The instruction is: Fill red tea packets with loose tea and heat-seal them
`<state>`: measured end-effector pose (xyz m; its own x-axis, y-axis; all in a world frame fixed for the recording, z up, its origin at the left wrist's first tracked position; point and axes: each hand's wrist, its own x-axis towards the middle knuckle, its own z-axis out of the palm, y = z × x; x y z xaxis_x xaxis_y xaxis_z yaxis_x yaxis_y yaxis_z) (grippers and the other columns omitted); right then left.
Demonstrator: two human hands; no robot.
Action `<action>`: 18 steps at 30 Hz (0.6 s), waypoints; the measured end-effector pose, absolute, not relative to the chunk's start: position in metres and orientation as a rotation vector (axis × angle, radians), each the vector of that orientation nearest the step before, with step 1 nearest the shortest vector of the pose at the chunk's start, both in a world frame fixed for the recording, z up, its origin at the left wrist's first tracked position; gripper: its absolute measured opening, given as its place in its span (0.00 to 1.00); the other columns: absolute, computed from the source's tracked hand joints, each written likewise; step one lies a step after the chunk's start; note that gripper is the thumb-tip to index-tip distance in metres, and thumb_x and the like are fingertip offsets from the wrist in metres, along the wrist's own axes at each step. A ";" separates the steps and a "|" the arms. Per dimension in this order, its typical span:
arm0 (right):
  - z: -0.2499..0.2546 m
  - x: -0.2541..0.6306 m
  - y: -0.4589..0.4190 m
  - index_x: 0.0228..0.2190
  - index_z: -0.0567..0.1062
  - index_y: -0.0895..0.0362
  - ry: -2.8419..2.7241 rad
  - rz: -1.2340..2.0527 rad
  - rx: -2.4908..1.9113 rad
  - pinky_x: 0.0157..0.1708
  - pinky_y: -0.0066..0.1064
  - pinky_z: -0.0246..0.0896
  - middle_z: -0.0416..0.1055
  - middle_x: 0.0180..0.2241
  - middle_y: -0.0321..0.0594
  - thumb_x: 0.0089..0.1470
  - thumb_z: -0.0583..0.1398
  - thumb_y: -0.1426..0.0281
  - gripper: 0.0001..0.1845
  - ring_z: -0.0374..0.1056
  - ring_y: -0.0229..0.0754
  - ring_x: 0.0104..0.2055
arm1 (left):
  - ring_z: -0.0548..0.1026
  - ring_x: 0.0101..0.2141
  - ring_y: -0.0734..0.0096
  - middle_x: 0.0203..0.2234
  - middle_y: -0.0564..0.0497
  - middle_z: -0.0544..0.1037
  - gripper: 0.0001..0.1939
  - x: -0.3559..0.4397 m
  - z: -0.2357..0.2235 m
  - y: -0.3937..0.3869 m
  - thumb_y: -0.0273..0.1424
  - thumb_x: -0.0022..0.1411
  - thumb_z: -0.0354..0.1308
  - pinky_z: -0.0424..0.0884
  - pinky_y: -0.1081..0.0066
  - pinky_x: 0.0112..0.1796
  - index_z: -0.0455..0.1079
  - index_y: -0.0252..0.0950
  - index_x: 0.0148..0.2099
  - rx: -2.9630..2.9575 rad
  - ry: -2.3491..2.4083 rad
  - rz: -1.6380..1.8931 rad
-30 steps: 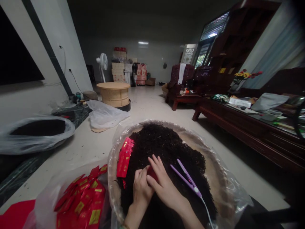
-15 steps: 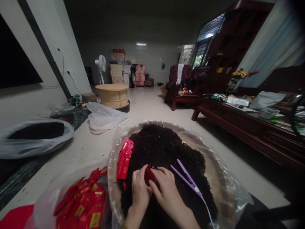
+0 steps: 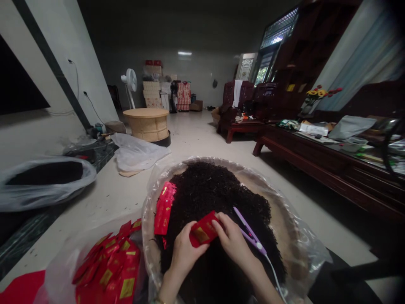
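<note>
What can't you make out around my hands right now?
All in the head view:
Inside of the held red packet: hidden by its opaque walls, so filled or not, I can't tell.
Lower prong tip of the purple tool: behind the right hand.
White cord's far end: cut off by the bottom edge.
Print on the piled packets: too small and blurred.
</note>
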<state>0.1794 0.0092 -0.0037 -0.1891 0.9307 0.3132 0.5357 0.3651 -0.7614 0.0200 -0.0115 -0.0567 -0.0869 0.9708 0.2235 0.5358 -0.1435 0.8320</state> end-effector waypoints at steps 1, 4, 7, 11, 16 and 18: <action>-0.002 0.181 0.010 0.26 0.68 0.54 -1.857 0.642 -1.314 0.32 0.32 0.61 0.69 0.27 0.38 0.60 0.52 0.65 0.12 0.66 0.42 0.31 | 0.78 0.40 0.60 0.40 0.46 0.79 0.27 0.020 -0.054 -0.012 0.26 0.41 0.66 0.73 0.62 0.43 0.69 0.35 0.47 1.648 1.626 1.146; 0.002 0.183 0.011 0.24 0.71 0.55 -1.889 0.622 -1.385 0.36 0.34 0.60 0.72 0.29 0.40 0.57 0.55 0.64 0.13 0.67 0.45 0.34 | 0.77 0.41 0.60 0.40 0.47 0.79 0.27 0.022 -0.047 -0.015 0.26 0.40 0.67 0.71 0.63 0.44 0.69 0.37 0.46 1.543 1.618 1.099; 0.004 0.184 0.012 0.23 0.71 0.55 -1.919 0.661 -1.346 0.35 0.34 0.60 0.73 0.28 0.40 0.60 0.52 0.64 0.17 0.67 0.44 0.33 | 0.77 0.38 0.61 0.37 0.49 0.80 0.27 0.023 -0.042 -0.015 0.26 0.37 0.68 0.71 0.64 0.42 0.69 0.37 0.44 1.401 1.499 1.045; 0.001 0.187 0.013 0.21 0.70 0.54 -1.882 0.669 -1.295 0.32 0.34 0.61 0.72 0.26 0.40 0.60 0.51 0.60 0.20 0.66 0.43 0.30 | 0.77 0.32 0.64 0.29 0.51 0.80 0.18 0.020 -0.038 -0.013 0.26 0.40 0.67 0.70 0.69 0.35 0.70 0.34 0.37 1.163 1.261 1.070; -0.003 0.192 0.014 0.24 0.72 0.54 -1.771 0.480 -1.321 0.36 0.37 0.61 0.73 0.29 0.42 0.59 0.53 0.55 0.20 0.68 0.46 0.33 | 0.77 0.32 0.64 0.29 0.53 0.80 0.17 0.019 -0.035 -0.015 0.24 0.40 0.66 0.70 0.69 0.35 0.69 0.34 0.36 1.091 1.161 1.070; -0.003 0.193 0.015 0.23 0.71 0.54 -1.808 0.462 -1.334 0.37 0.38 0.60 0.72 0.26 0.40 0.60 0.51 0.56 0.21 0.67 0.46 0.32 | 0.77 0.35 0.63 0.31 0.52 0.80 0.20 0.019 -0.035 -0.016 0.22 0.39 0.65 0.71 0.69 0.38 0.70 0.34 0.39 1.123 1.167 1.072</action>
